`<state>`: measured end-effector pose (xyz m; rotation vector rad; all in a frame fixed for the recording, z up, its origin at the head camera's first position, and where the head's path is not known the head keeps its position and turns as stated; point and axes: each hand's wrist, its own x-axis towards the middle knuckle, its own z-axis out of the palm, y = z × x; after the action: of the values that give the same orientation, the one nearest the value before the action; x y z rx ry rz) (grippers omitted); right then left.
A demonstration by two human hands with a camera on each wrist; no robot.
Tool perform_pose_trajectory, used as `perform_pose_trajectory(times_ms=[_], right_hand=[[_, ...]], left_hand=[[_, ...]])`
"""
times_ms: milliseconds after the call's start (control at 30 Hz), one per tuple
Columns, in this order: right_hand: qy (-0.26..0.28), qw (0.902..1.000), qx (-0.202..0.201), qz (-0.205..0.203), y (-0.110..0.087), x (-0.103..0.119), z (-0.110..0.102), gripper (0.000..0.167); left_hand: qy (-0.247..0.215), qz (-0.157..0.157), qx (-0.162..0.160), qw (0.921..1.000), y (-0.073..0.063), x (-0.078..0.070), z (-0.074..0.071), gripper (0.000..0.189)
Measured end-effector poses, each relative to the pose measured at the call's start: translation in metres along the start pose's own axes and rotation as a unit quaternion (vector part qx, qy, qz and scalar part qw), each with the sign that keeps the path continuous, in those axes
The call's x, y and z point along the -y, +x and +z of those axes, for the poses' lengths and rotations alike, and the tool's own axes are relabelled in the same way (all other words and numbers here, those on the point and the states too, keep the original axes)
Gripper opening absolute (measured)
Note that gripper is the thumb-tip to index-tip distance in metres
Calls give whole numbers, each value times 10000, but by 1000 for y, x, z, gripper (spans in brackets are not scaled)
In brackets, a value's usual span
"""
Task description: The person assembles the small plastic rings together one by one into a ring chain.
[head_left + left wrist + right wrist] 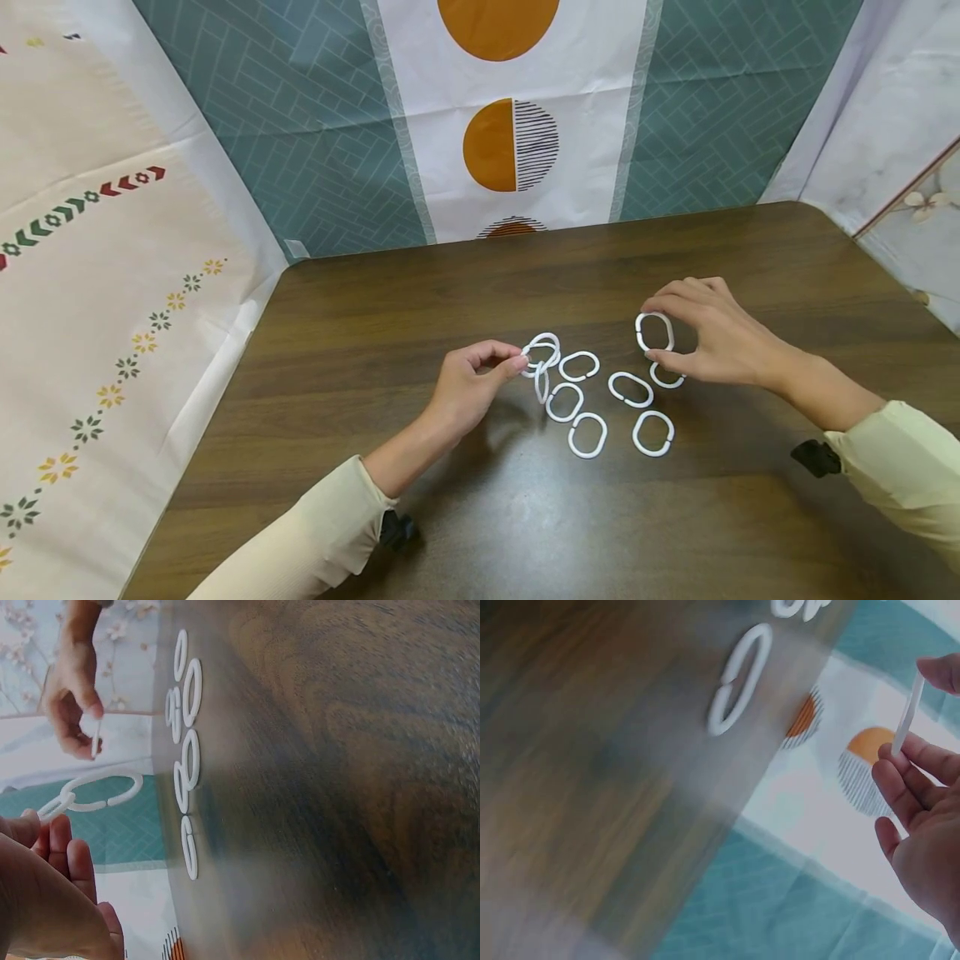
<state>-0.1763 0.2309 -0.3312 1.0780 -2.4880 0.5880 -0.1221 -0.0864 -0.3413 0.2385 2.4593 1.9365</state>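
My left hand [472, 383] pinches a white plastic ring link between thumb and index finger, above the table. From it hangs a second white link [112, 776], the two joined together. Off to the right, my right hand [712, 333] holds a single oval link [639, 333] upright between thumb and fingertips. In the right wrist view this link [909, 712] appears edge-on, apart from the links on the table. Several loose white links lie flat between and below the hands, among them one link [587, 456] nearest the front and another link [653, 454] to its right.
The brown wooden table [360, 317] extends around the links. A patterned curtain [330, 150] hangs behind its far edge, with a cream embroidered cloth [90, 333] at the left and a pale floral cloth [915, 200] at the right.
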Motion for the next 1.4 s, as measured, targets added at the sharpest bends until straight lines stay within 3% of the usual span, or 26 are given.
perform_pose_trajectory(times_ms=[400, 767, 1067, 1400], right_hand=[[480, 9955, -295, -761, 37, 35, 11, 44], [790, 9907, -204, -1092, 58, 62, 19, 46], [900, 9875, -86, -1291, 64, 73, 27, 47], [691, 9902, 38, -1215, 60, 69, 33, 42]], left_hand=[[42, -21, 57, 10000, -1, 1, 1, 12], [35, -40, 159, 9999, 0, -3, 4, 11], [131, 154, 277, 9994, 0, -6, 5, 12], [16, 102, 194, 9998, -1, -6, 4, 12]])
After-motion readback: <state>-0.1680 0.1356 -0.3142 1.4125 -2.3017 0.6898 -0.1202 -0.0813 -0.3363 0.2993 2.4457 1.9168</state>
